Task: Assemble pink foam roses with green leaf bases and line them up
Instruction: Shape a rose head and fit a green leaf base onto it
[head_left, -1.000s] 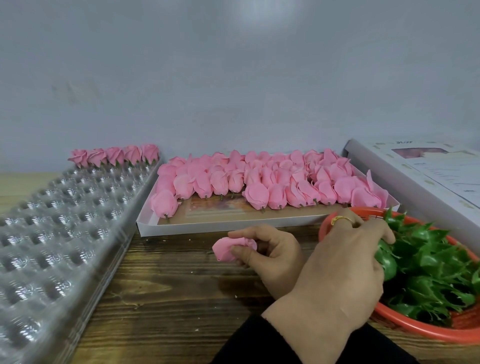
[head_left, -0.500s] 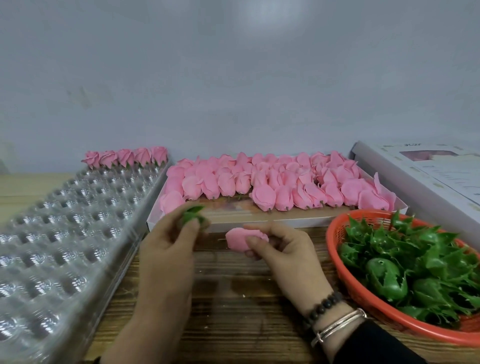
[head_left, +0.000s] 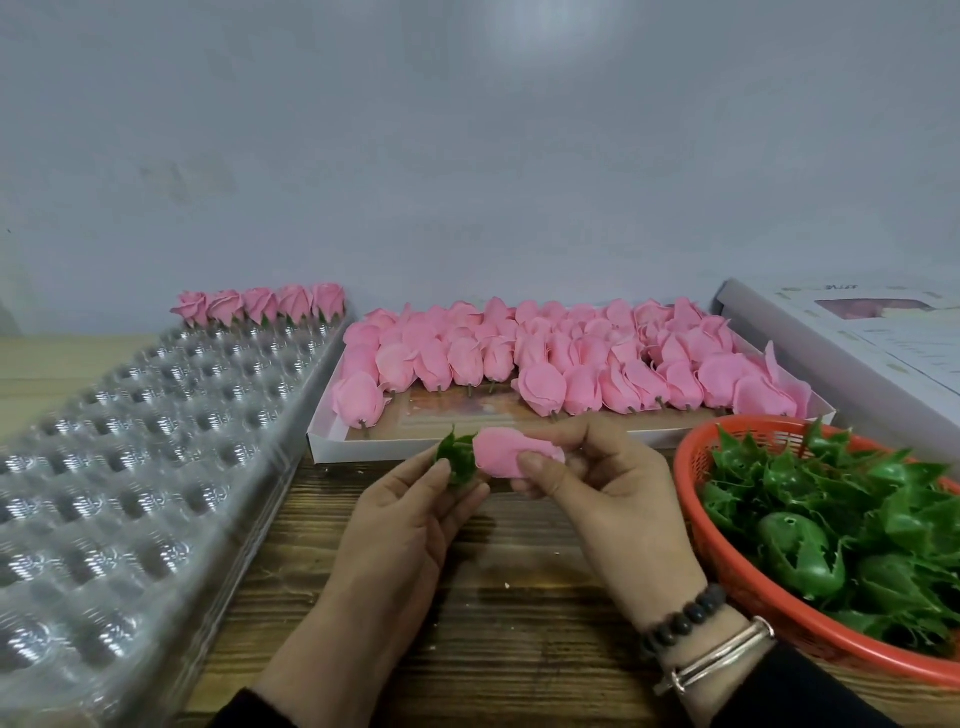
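My right hand (head_left: 618, 499) pinches a pink foam rose (head_left: 506, 451) lying sideways over the wooden table. My left hand (head_left: 410, 525) pinches a green leaf base (head_left: 457, 456) against the rose's left end; the two touch. Several loose pink roses (head_left: 550, 358) fill a white flat box (head_left: 332, 441) behind my hands. An orange basket (head_left: 691, 478) at the right holds several green leaf bases (head_left: 831, 519). Several finished roses with leaf bases (head_left: 260, 305) stand in a row at the far end of the clear plastic tray (head_left: 130, 467).
A white cardboard box lid (head_left: 852, 343) lies at the far right behind the basket. A grey wall rises close behind everything. Bare wooden table (head_left: 519, 597) shows between tray and basket.
My left hand left the basket with a green leaf base and brought it across to the rose's left end. My right hand kept the rose, lifting it slightly.
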